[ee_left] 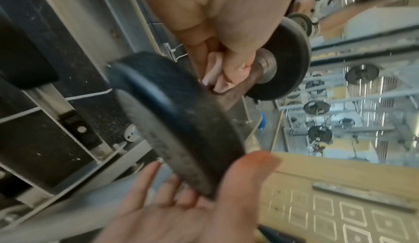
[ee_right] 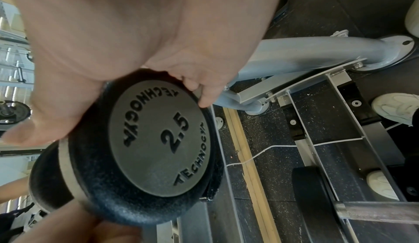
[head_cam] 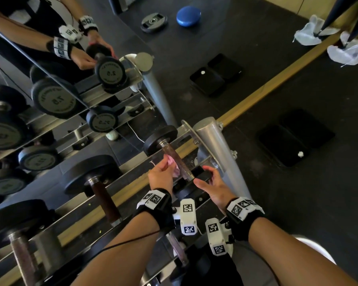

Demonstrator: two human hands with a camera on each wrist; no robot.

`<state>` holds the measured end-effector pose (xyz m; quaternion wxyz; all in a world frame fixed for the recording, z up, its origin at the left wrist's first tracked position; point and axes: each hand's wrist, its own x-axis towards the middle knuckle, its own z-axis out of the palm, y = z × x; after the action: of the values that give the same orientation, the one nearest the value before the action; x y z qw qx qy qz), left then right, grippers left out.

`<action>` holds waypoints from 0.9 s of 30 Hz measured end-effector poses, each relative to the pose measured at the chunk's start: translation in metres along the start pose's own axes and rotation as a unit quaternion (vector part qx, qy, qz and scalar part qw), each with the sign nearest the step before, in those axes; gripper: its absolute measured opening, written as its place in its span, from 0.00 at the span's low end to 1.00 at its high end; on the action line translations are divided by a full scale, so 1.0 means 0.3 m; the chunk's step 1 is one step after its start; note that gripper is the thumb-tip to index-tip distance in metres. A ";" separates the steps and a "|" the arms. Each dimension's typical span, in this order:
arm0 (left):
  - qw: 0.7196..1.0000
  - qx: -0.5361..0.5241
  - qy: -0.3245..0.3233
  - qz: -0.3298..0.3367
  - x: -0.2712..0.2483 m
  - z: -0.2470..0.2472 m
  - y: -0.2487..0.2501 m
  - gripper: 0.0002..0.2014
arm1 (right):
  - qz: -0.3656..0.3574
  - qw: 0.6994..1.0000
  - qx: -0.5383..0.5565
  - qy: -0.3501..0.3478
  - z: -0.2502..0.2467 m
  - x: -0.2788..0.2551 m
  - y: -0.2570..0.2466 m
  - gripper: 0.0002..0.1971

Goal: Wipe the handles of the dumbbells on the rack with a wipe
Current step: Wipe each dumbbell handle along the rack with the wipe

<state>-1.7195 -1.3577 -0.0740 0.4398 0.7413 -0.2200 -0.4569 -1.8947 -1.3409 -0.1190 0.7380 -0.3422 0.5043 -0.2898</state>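
Mid-wipe now — the left hand pinches the pink wipe against the small dumbbell's handle at the rack's end, while the right hand cups its near head. Next, I'd guess — wipe along the bar while turning it.

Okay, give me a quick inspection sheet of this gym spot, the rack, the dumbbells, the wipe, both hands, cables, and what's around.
Surface: grey metal rack against a mirror.
Job's things: 2.5 dumbbell at the rack's right end; pink wipe against its handle; larger dumbbells to the left.
Clutter: white cloths on the floor by the far wall.
Grippers: left hand presses the wipe on the handle; right hand grips the near head.
Cables: thin black cord over the left forearm.
Surroundings: dark floor with weight plate, blue disc.
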 end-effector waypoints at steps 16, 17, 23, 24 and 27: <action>0.975 0.168 -0.059 0.133 -0.063 -0.124 0.080 0.14 | 0.014 1.000 -0.004 -0.001 -0.020 0.040 0.040 0.50; 0.970 0.182 -0.041 0.157 -0.055 -0.124 0.102 0.14 | 0.017 1.000 -0.007 -0.002 -0.019 0.037 0.036 0.49; 0.905 0.332 -0.121 0.237 0.011 -0.072 0.150 0.18 | 0.027 0.999 -0.031 0.004 -0.014 0.034 0.033 0.47; 0.894 0.356 -0.132 0.239 0.019 -0.064 0.143 0.18 | 0.025 0.999 -0.036 0.005 -0.014 0.035 0.035 0.47; 0.870 0.383 -0.183 0.253 -0.005 -0.041 0.110 0.13 | 0.017 0.999 -0.037 0.009 -0.008 0.029 0.036 0.48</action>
<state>-1.7072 -1.3681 -0.0427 0.1741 0.6740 -0.6338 -0.3373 -1.8933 -1.3418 -0.1330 0.7249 -0.3577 0.5275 -0.2614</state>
